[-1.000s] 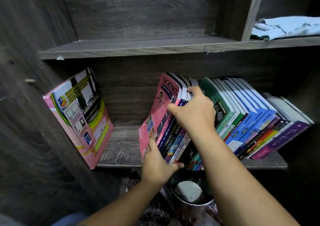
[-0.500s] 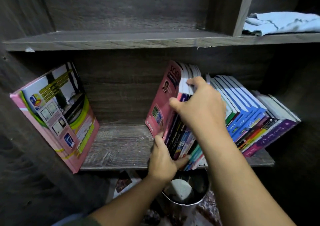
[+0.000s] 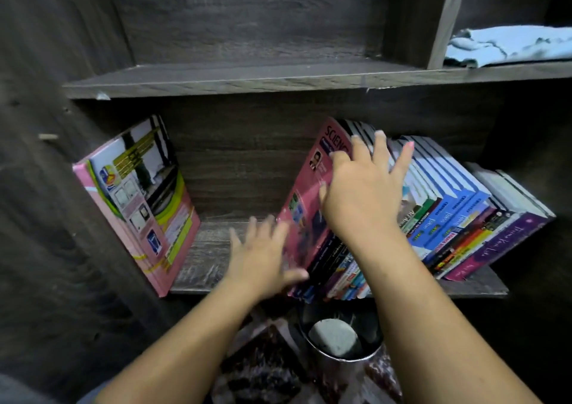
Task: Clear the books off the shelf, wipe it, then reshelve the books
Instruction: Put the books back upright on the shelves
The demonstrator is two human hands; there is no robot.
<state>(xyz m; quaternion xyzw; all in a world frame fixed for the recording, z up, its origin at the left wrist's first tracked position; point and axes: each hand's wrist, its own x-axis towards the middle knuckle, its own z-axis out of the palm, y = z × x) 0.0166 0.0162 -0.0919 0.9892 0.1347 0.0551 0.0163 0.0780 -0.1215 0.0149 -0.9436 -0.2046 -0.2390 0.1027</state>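
Note:
A row of books [image 3: 458, 215] leans to the right on the dark wooden shelf [image 3: 204, 258]. Its leftmost book is a pink science book [image 3: 305, 205]. My right hand [image 3: 362, 193] lies over the top of that book and its neighbours with fingers spread and straight. My left hand [image 3: 263, 255] presses flat against the pink cover near its bottom edge, thumb at the spines. A separate pink book [image 3: 139, 199] leans against the left wall of the shelf.
A light blue cloth [image 3: 507, 46] lies on the upper shelf at the right, past a vertical divider [image 3: 442, 17]. Below the shelf stands a round metal container [image 3: 340, 341] with a pale object inside. Bare shelf board lies between the left pink book and the row.
My right hand has opened from gripping the book tops to lying spread over them. My left hand has slid up onto the pink cover. The leftmost books stand more upright.

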